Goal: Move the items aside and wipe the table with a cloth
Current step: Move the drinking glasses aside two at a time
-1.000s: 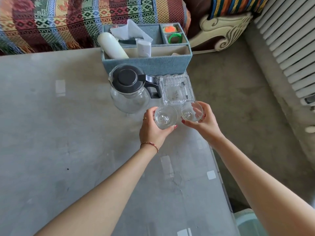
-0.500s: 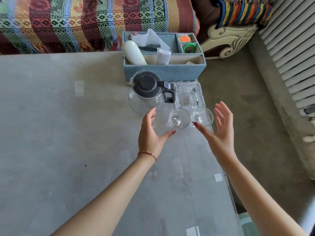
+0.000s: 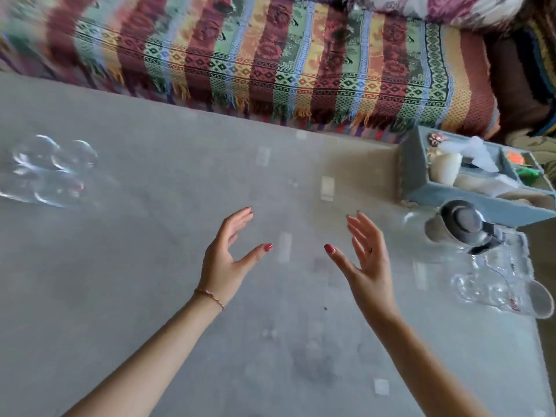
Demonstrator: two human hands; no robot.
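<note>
Both hands, left hand (image 3: 224, 260) and right hand (image 3: 365, 263), hover empty with fingers spread above the smooth grey table (image 3: 150, 296).

Matt grey table (image 3: 150, 281); clear glass jug (image 3: 445, 233); woven blanket (image 3: 270, 61).

grey table (image 3: 150, 296) bears blurred glasses (image 3: 45, 173) far left, blue organiser (image 3: 469, 203), jug (image 3: 460, 227), cups (image 3: 481, 287) right.

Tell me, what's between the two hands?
Nothing but bare table shows between the left hand and right hand in the head view.
</note>
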